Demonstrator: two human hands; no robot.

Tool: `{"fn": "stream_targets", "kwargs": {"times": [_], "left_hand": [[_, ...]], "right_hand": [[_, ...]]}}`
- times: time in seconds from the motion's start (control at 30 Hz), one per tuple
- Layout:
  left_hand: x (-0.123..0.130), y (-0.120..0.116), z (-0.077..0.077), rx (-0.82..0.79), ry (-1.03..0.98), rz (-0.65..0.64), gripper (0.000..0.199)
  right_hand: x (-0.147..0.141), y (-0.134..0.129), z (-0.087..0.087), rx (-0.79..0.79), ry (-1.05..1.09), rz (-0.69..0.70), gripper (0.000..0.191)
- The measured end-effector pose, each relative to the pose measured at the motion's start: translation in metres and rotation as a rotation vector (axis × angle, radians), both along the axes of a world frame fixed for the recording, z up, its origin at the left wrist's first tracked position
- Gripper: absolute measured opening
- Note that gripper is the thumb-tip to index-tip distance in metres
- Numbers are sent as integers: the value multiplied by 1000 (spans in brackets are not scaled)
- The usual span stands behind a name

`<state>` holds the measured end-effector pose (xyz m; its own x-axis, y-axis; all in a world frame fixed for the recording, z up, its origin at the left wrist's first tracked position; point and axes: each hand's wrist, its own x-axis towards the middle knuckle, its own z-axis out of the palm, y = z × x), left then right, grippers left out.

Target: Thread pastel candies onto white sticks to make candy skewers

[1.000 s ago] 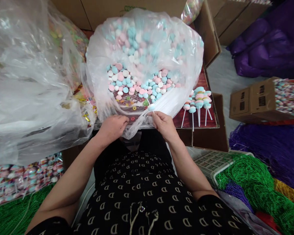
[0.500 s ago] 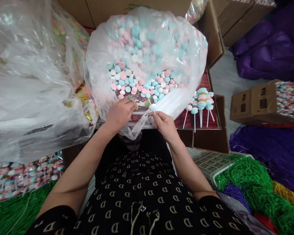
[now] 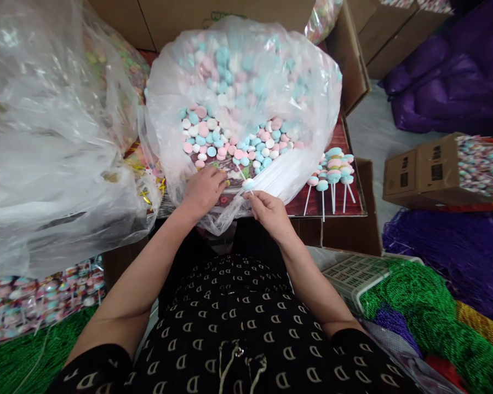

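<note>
My right hand [image 3: 268, 210] pinches a thin white stick that carries a pale blue and white candy disc [image 3: 248, 185]. The bare upper end of the stick points up and left. My left hand [image 3: 205, 190] lies at the mouth of a clear plastic bag [image 3: 160, 131], its fingers bent together and tips low among small coloured ring candies [image 3: 223, 200]. Whatever is under those fingertips is hidden. Just beyond both hands, pink, blue and white candy discs [image 3: 211, 137] spill out of the bag.
Right of the bag, several stacked candy lollipops [image 3: 333, 167] lie on the dark red tabletop [image 3: 298, 207]. A large plastic bag [image 3: 45, 180] covers the left side. Cardboard boxes [image 3: 419, 172], a white crate [image 3: 353, 282] and green stringy material [image 3: 431, 312] are around the table.
The candy on its stick and my right hand have shifted slightly left and down. My left hand has moved a little, its fingers still at the ring candies. The whole view has shifted slightly.
</note>
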<state>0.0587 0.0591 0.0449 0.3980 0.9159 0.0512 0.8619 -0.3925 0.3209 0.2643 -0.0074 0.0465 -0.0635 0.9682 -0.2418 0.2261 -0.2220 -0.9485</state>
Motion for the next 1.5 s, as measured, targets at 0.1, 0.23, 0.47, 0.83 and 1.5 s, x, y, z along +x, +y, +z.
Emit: {"fn": "stream_targets", "kwargs": {"times": [0.1,0.23,0.47,0.83,1.5], "left_hand": [[2,0,-1,-7,3,-24,20],[3,2,-4,-5,-47,22,20],[-1,3,0,-171,-628,311,8],[6,3,-1,-432,-1176,414,11],[-7,-7,18,-146,-641,178,31]], "right_hand": [[-1,-1,-1,-4,-14,-12,49],[0,-3,0,-14,-29,-5,50],[-1,-4,8,21,-129,112,46],[-7,-3,10,22,-133,150,42],[-10,-1,8,-34,30,20,46]]}}
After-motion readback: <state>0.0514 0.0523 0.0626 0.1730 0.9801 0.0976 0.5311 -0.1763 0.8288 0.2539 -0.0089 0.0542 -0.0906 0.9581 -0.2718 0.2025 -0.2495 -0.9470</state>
